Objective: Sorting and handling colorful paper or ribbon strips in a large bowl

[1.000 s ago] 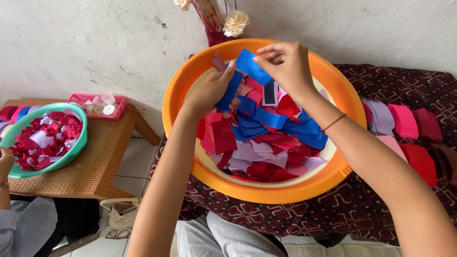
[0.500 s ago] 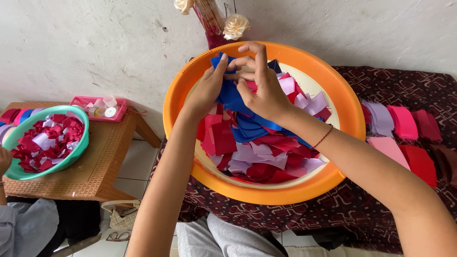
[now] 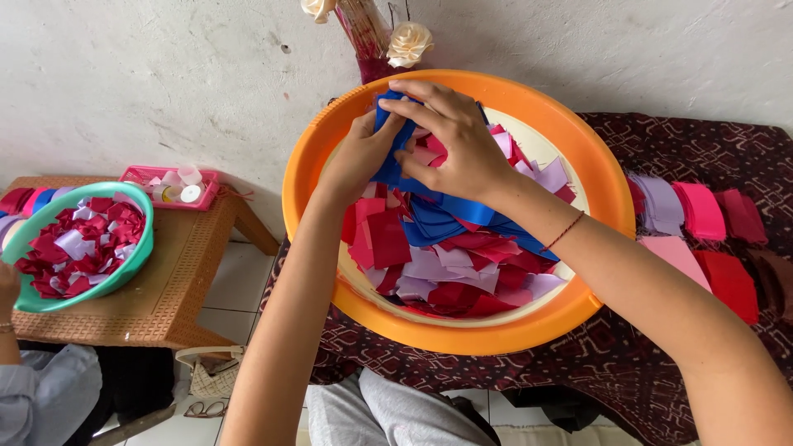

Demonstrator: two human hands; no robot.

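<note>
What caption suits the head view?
Both hands, left hand and right hand, pinch blue ribbon over round orange plastic basin.

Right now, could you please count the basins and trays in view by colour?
Orange basin: 1
Green basin: 1
Pink tray: 1
Total: 3
</note>
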